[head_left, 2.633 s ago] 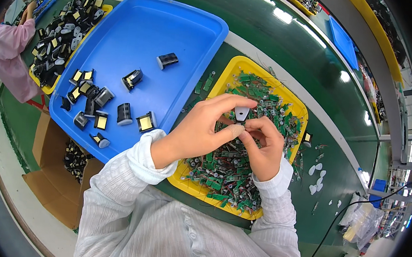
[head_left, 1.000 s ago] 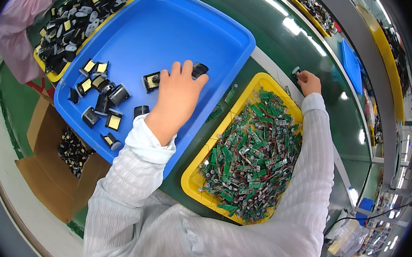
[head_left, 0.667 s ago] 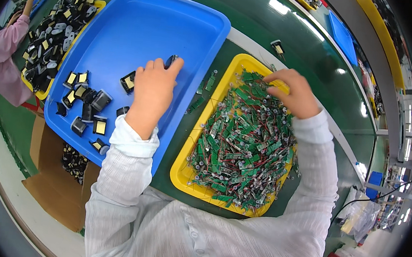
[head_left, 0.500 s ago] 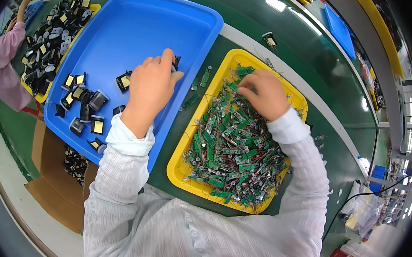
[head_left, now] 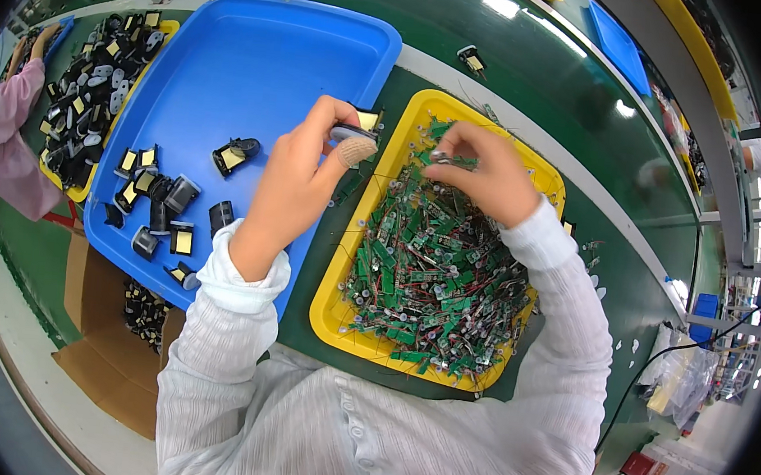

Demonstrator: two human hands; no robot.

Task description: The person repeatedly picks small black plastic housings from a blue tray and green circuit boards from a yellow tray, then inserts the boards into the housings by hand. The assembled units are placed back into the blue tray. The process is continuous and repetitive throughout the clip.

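Pinching small black part with yellow face, left hand fingers closed on it above gap between blue tray and yellow tray. Right hand fingers pinch small green board just over board pile. Advice: lift board clear of tangled leads, bring to part, keep both pinches firm.

Factory assembly line, green conveyor, parts trays
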